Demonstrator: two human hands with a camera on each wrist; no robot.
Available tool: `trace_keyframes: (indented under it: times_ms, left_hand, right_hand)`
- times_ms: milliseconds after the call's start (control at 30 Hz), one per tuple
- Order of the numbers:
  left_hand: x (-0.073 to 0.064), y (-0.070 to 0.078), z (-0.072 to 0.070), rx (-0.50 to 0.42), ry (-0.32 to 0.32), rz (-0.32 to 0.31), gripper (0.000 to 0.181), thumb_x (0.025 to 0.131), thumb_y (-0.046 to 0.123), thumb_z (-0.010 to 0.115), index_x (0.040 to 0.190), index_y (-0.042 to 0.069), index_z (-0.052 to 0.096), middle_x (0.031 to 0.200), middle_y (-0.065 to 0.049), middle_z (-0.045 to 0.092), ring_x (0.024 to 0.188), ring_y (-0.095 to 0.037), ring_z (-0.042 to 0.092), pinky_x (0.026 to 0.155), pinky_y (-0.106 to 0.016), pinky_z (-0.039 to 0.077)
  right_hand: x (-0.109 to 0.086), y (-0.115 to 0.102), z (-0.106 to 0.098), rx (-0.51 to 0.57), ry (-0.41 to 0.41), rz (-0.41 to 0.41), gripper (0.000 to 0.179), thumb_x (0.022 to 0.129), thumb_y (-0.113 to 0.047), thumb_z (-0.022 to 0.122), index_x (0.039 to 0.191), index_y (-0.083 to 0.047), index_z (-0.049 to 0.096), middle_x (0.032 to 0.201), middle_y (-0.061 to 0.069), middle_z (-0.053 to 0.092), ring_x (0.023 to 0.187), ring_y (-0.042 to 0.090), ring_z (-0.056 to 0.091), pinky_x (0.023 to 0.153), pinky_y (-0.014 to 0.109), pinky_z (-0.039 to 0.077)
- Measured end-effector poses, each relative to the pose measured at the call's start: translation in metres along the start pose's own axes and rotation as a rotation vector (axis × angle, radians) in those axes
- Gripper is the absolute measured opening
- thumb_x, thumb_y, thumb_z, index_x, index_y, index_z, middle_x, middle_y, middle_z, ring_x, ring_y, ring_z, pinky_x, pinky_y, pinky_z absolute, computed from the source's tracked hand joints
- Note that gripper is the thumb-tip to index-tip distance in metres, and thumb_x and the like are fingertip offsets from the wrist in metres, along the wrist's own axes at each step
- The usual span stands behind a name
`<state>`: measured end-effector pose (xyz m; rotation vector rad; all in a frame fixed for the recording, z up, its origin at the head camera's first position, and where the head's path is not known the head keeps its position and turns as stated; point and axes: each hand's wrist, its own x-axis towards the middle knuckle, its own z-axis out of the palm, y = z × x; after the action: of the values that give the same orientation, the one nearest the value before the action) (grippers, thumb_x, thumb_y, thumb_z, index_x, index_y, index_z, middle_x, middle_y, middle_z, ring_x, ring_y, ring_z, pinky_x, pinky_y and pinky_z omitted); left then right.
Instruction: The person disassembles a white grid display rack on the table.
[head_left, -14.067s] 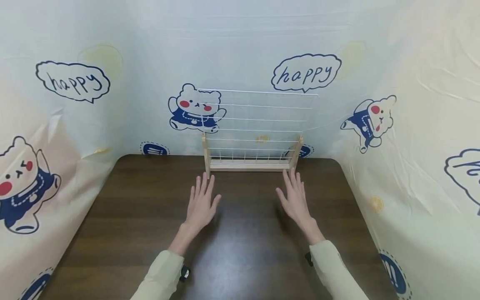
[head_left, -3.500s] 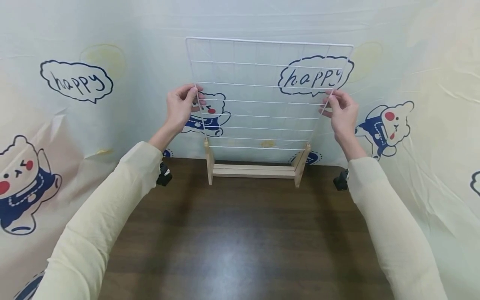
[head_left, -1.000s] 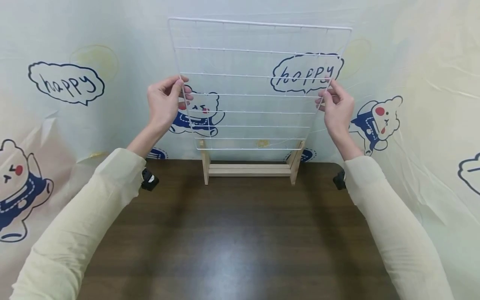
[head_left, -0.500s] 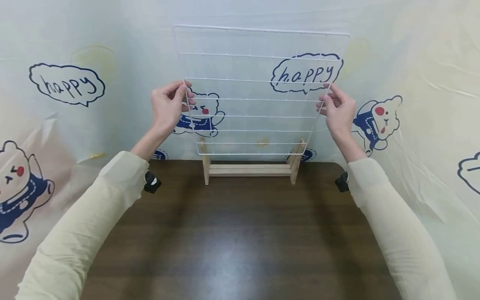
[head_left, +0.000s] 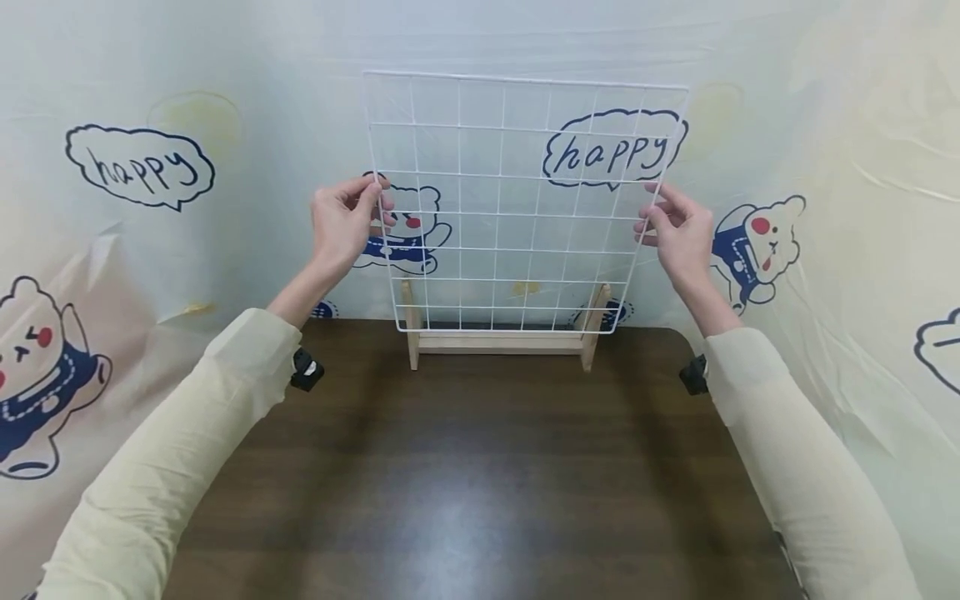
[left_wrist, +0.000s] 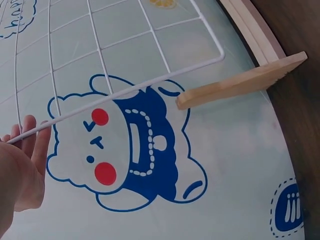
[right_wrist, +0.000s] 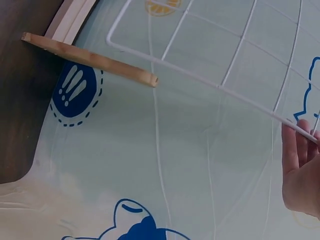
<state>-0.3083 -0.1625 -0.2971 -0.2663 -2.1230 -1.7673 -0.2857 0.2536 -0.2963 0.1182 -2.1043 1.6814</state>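
A white wire grid panel (head_left: 496, 214) is held up in front of the back wall, its square mesh facing me. My left hand (head_left: 341, 221) pinches its left side wire between thumb and fingers. On the opposite side wire, my right hand (head_left: 681, 233) has the same kind of pinch. Below stands a pale wooden stand (head_left: 498, 343) with two short uprights joined by a crossbar. In the head view the panel's bottom edge overlaps the uprights, just above the crossbar. Both wrist views show a lower grid corner close to an upright (left_wrist: 240, 82).
The stand rests at the back of a dark brown table (head_left: 465, 467). A pale cloth (head_left: 247, 217) printed with bears and "happy" bubbles hangs behind and along both sides. Black wrist cameras (head_left: 306, 369) sit under the cuffs.
Earliest, both hands lay spread on the table and the grid stood in the stand. Since then both hands have gripped and raised it; over the last second it has come lower and its vertical wires show.
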Motion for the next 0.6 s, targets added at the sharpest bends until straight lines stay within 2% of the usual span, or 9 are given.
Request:
trace_keyframes:
  times_ms: [167, 333, 600]
  left_hand:
    - [-0.003, -0.003, 0.0, 0.024, -0.013, -0.048, 0.028, 0.097, 0.021, 0.059, 0.114, 0.002, 0.069, 0.091, -0.016, 0.067, 0.077, -0.03, 0.067, 0.066, -0.029, 0.059]
    - [-0.005, -0.002, 0.001, 0.037, -0.023, -0.066, 0.028, 0.097, 0.022, 0.058, 0.114, 0.003, 0.069, 0.092, -0.017, 0.067, 0.075, -0.029, 0.068, 0.064, -0.029, 0.059]
    - [-0.009, -0.004, 0.005, 0.058, -0.041, -0.059, 0.029, 0.098, 0.021, 0.057, 0.114, 0.0, 0.069, 0.089, -0.016, 0.067, 0.071, -0.024, 0.068, 0.063, -0.028, 0.059]
  right_hand:
    - [0.003, 0.013, -0.006, 0.001, -0.042, 0.045, 0.033, 0.096, -0.002, 0.056, 0.128, -0.008, 0.063, 0.091, 0.013, 0.064, 0.076, 0.018, 0.066, 0.071, 0.027, 0.058]
    - [0.001, 0.018, -0.008, 0.018, -0.058, 0.086, 0.035, 0.096, 0.0, 0.056, 0.13, -0.006, 0.061, 0.091, 0.011, 0.064, 0.076, 0.017, 0.066, 0.072, 0.029, 0.059]
    - [0.002, 0.023, -0.014, -0.02, -0.079, 0.101, 0.036, 0.096, -0.002, 0.056, 0.132, -0.007, 0.059, 0.092, 0.01, 0.065, 0.076, 0.017, 0.067, 0.07, 0.026, 0.058]
